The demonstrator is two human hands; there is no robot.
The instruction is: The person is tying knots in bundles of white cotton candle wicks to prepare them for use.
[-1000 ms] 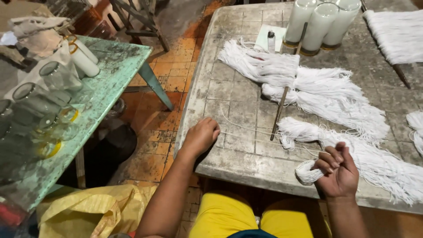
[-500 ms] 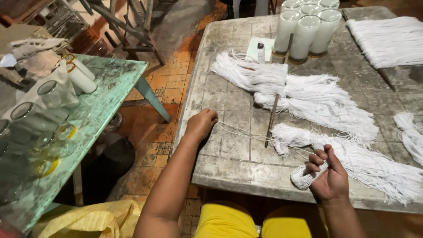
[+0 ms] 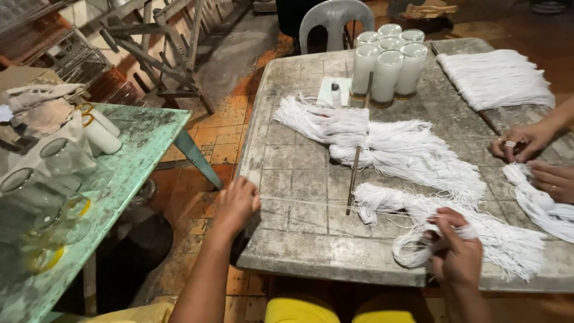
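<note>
On the tiled worktop point(image 3: 311, 251), near its front edge, a soft, light bundle of white strings point(image 3: 478, 239) is gripped by the right hand point(image 3: 457, 254). One thin strand point(image 3: 299, 202), easily tangled, is pinched at its end by the left hand point(image 3: 236, 206) at the left edge.

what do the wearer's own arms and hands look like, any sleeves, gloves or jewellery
Both arms are bare up to where they leave the view, with no sleeves visible. The left hand and right hand wear no gloves, and no rings, watch or bracelets show on them. Fingernails look short and unpainted. The ringed hands at the right edge belong to another person.
</note>
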